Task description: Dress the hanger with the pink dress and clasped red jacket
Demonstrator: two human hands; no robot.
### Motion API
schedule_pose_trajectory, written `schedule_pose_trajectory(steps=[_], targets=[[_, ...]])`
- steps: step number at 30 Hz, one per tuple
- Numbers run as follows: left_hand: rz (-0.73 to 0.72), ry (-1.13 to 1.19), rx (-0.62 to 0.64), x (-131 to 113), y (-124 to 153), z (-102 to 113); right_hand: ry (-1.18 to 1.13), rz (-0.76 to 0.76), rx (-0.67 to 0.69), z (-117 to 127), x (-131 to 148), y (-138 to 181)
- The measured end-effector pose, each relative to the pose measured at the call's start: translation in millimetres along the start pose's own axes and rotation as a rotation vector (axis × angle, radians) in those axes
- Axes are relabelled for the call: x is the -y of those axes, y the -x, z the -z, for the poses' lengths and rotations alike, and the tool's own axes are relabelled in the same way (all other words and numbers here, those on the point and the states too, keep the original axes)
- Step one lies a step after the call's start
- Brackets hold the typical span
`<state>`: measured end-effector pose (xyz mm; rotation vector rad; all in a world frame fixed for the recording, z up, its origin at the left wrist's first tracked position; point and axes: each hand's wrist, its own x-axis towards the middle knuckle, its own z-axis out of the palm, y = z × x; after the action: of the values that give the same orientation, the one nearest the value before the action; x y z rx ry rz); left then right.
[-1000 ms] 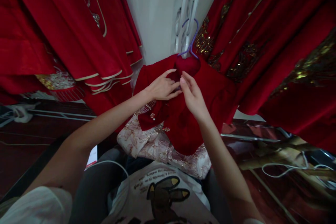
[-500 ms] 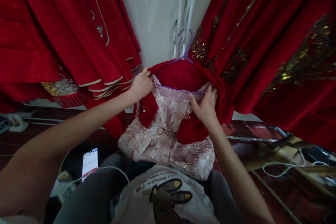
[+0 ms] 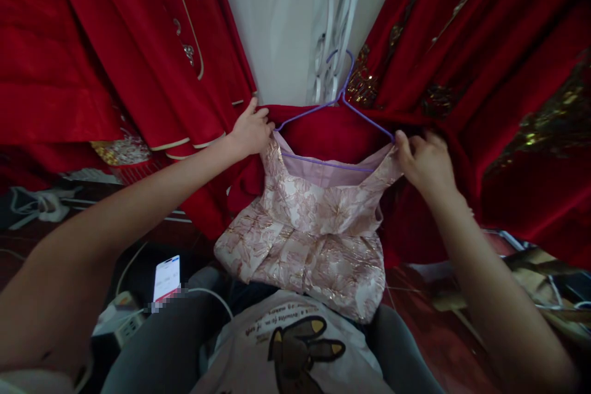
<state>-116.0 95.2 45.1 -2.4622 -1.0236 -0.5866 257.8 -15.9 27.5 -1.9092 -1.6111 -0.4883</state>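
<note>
A pink and gold brocade dress (image 3: 318,258) lies across my lap, its neckline turned away from me. A purple hanger (image 3: 344,95) sits inside its shoulders, with the hook at the white rail. Behind and around the dress spreads a red garment (image 3: 318,132), pulled open on the right so the bodice shows. My left hand (image 3: 252,129) is closed on the red cloth at the dress's left shoulder. My right hand (image 3: 427,163) grips the red cloth beside the right shoulder, thumb near the hanger's end. Its fingertips are partly hidden in the folds.
Red garments with gold trim (image 3: 138,74) hang at the left, and red sequinned cloth (image 3: 521,74) at the right. A lit phone (image 3: 167,277) with a cable rests by my left leg, near a power strip (image 3: 129,326). Clutter (image 3: 549,283) lies at lower right.
My right hand has moved right, drawing the red garment's front panel off the dress's bodice. The left panel has also slid aside. More of the hanger shows.
</note>
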Motion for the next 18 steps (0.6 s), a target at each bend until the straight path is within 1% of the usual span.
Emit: schedule_pose_trajectory(steps=[1, 4, 6, 7, 9, 10, 12, 14, 18], targets=[[0.022, -0.007, 0.042, 1.7, 0.2, 4.1, 0.007, -0.039, 0.058, 6.6, 0.1, -3.2], [0.117, 0.017, 0.219, 8.3, 1.0, 12.1, 0.036, -0.128, 0.206, 23.5, 1.9, -12.2], [0.170, 0.067, 0.280, 10.8, 4.4, 12.8, 0.030, -0.109, 0.283, 30.2, 1.1, -15.9], [0.184, 0.099, 0.278, 10.7, 7.3, 12.2, 0.004, -0.089, 0.310, 32.1, -0.8, -16.4], [0.180, 0.158, 0.243, 8.2, 14.7, 10.2, -0.118, -0.045, 0.326, 32.8, -7.9, -14.6], [0.161, 0.179, 0.220, 6.2, 18.5, 9.2, -0.203, -0.014, 0.313, 31.8, -12.9, -12.3], [0.107, 0.201, 0.160, 2.1, 25.8, 7.1, -0.365, 0.057, 0.246, 27.3, -23.5, -5.8], [0.087, 0.218, 0.079, -0.5, 32.1, 4.1, -0.459, 0.112, 0.165, 20.7, -31.9, 1.1], [0.207, 0.250, -0.098, 0.4, 45.2, -7.7, -0.499, 0.098, 0.009, 7.0, -35.7, 8.2]])
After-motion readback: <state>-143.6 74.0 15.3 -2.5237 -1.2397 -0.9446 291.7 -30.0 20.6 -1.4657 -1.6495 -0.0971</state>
